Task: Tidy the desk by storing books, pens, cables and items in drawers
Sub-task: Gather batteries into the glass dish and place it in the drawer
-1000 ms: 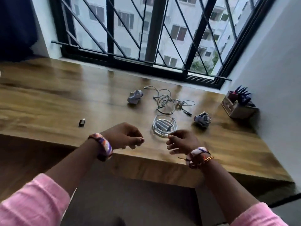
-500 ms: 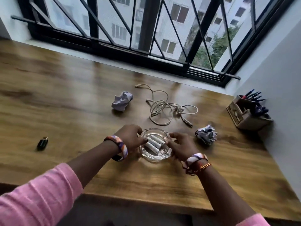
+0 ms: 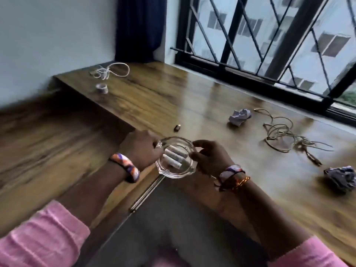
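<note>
Glass dish (image 3: 174, 170) (white cylinders inside) gripped between left hand (image 3: 141, 149) and right hand (image 3: 210, 158).

Your wooden desk (image 3: 173, 105) carries two crumpled paper balls (image 3: 239, 117) (image 3: 341, 178), a tangled cable (image 3: 281, 135), a small dark stick (image 3: 177, 127), another coiled cord (image 3: 109, 71) and a tape roll (image 3: 102, 88) at its far corner.

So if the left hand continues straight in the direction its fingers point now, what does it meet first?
The left hand grips the clear glass dish, fingers pointing right. Past the dish, the right hand on the opposite rim is probably first in line, though depth is unclear.
</note>
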